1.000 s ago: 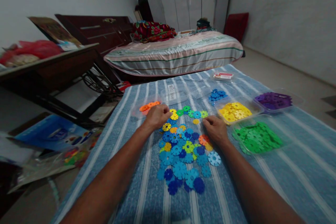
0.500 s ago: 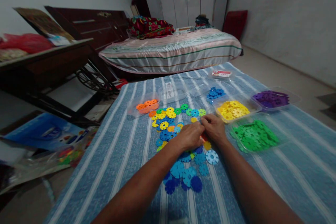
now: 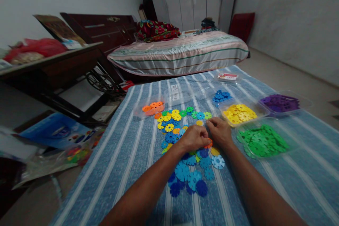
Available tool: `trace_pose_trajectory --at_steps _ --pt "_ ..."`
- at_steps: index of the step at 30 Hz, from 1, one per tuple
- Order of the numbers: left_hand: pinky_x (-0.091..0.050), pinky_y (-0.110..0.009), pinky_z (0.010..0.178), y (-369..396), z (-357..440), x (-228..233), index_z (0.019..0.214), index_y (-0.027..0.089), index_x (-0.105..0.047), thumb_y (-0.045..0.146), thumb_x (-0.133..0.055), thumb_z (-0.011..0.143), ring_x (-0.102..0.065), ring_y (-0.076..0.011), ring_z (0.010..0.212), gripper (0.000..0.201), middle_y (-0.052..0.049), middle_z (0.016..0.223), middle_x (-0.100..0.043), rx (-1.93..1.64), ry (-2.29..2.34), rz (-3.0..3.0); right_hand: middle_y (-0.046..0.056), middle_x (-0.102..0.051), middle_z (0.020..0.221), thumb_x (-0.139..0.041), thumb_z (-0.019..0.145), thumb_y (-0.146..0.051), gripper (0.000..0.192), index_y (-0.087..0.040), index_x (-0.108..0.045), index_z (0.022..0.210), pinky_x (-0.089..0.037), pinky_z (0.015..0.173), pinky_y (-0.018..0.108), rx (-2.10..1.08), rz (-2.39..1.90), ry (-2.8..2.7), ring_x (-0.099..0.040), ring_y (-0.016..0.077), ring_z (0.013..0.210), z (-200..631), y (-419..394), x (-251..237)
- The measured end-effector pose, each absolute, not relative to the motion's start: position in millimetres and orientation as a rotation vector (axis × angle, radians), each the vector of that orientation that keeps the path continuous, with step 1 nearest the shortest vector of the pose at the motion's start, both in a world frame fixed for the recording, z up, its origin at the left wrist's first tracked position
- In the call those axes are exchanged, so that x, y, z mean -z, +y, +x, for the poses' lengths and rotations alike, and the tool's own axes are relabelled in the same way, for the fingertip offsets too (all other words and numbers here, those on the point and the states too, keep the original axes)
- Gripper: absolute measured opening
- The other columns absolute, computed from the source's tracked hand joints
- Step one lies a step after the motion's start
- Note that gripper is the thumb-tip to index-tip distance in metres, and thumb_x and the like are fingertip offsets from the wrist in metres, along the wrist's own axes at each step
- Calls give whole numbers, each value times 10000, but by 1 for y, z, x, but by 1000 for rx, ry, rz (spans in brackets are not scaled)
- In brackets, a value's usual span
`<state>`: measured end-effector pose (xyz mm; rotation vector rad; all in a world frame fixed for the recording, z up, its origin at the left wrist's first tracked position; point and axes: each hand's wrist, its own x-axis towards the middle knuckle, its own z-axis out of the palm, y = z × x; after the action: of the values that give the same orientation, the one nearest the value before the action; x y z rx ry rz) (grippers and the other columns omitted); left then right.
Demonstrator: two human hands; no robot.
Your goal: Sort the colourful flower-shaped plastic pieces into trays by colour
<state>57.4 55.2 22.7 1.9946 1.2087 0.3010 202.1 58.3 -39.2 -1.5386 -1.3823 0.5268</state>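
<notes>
Loose plastic snowflake discs, mostly blue with some yellow and green ones, such as this blue disc (image 3: 182,171), lie spread over the striped cloth. My left hand (image 3: 194,137) is closed over them, its fingers pinching an orange snowflake disc (image 3: 208,143). Just to its right, a small gap away, my right hand (image 3: 219,131) has curled fingers; whatever they hold, if anything, is hidden. A yellow disc (image 3: 215,151) and a pale blue disc (image 3: 218,162) lie below the hands. Part of the pile is covered by my left hand and forearm.
Clear plastic boxes hold sorted discs: green discs (image 3: 262,141), yellow discs (image 3: 239,113), purple discs (image 3: 280,103), blue discs (image 3: 221,96) and orange discs (image 3: 153,108). A bed (image 3: 177,53) stands beyond the striped cloth (image 3: 127,137). A sewing table (image 3: 50,63) is at left.
My hands have come apart slightly, showing the orange disc at my left fingertips. The whole view has shifted a little, so things appear further right.
</notes>
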Motion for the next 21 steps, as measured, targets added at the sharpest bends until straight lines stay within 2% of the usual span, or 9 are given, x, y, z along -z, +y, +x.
trace_pose_trajectory --at_steps 5,9,12,15,21 --pt "-392 -222 524 80 16 -34 614 154 -614 300 -659 695 -533 -111 540 173 14 566 -595 -568 1348 1858 36 -688 744 -494 818 -416 312 -198 -692 715 -411 678 305 -539 -1526 -1375 -613 195 716 202 58 39" --pt "-423 -246 593 117 -32 -80 627 165 -630 324 -612 720 -572 -140 614 185 -3 628 -633 -838 1800 2033 36 -687 753 -491 817 -424 321 -197 -697 719 -415 686 310 -553 -1524 -1376 -621 203 737 202 58 39" --pt "-433 -270 661 135 -60 -108 757 166 -673 333 -615 711 -605 -172 704 182 -30 754 -683 -971 2163 2101 38 -689 764 -495 815 -431 322 -199 -705 736 -422 697 313 -555 -1530 -1368 -625 207 748 202 59 40" --pt "-432 -272 677 135 -71 -110 801 163 -688 318 -597 718 -616 -182 733 198 -43 804 -701 -895 2174 2171 41 -690 772 -499 811 -437 324 -198 -706 740 -428 706 319 -569 -1522 -1367 -625 211 754 202 59 41" --pt "-402 -236 601 100 -58 -65 643 180 -643 287 -553 747 -579 -142 627 174 9 628 -639 -521 1739 2267 43 -693 765 -501 802 -446 329 -196 -704 738 -419 699 320 -564 -1527 -1371 -620 212 742 204 58 40"
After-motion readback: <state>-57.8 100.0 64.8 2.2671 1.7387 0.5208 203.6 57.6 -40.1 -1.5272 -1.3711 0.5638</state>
